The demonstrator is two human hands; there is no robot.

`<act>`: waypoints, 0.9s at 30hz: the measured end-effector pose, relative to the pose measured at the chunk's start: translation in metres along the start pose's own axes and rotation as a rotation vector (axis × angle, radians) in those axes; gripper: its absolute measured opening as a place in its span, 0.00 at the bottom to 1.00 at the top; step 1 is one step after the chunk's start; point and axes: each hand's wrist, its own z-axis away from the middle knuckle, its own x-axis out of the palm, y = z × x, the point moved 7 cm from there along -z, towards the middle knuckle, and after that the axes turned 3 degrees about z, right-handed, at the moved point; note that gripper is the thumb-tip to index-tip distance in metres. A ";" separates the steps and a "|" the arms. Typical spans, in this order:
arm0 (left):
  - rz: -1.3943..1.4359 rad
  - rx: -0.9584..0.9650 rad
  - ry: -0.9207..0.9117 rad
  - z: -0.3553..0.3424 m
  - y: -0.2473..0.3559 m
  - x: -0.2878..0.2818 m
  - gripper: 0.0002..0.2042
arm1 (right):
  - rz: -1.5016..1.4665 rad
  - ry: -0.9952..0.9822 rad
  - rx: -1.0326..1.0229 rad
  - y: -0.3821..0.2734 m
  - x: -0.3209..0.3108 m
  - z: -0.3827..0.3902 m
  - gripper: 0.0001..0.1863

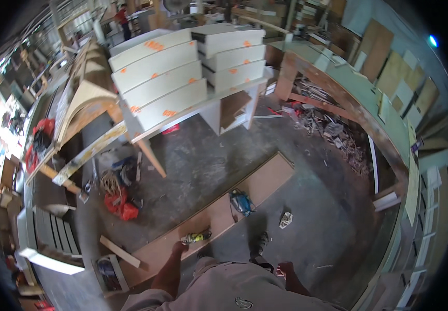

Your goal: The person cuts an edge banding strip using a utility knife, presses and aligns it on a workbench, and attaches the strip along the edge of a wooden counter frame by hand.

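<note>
My left hand is closed around the end of a yellow-green and black power tool, whose exact kind is too small to tell. The tool is over a long brown board lying slantwise on the floor. Farther along that board rests a blue power tool with a dark cord. Low at my right side hangs my right hand, its fingers curled; whether anything is inside them is hidden. A crumpled pale scrap lies on the floor ahead of it.
White drawer fronts with orange marks stand stacked on a long-legged table ahead. A red bag and coiled rope lie to the left, near a loose wood strip. Scrap is heaped beneath the green-topped bench at right.
</note>
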 end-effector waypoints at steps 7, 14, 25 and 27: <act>0.103 -0.099 -0.162 0.000 0.160 0.088 0.23 | 1.227 -0.156 -0.371 -0.008 -0.098 -0.019 0.09; 0.299 -0.237 -0.282 0.000 0.293 0.165 0.17 | 1.195 0.133 -0.323 -0.102 -0.282 -0.071 0.09; -0.188 0.316 -0.105 -0.081 0.600 0.197 0.19 | 1.126 0.260 -0.579 -0.223 -0.367 -0.162 0.11; -0.228 0.304 -0.119 -0.118 0.629 0.218 0.18 | 1.055 0.240 -0.468 -0.241 -0.379 -0.165 0.11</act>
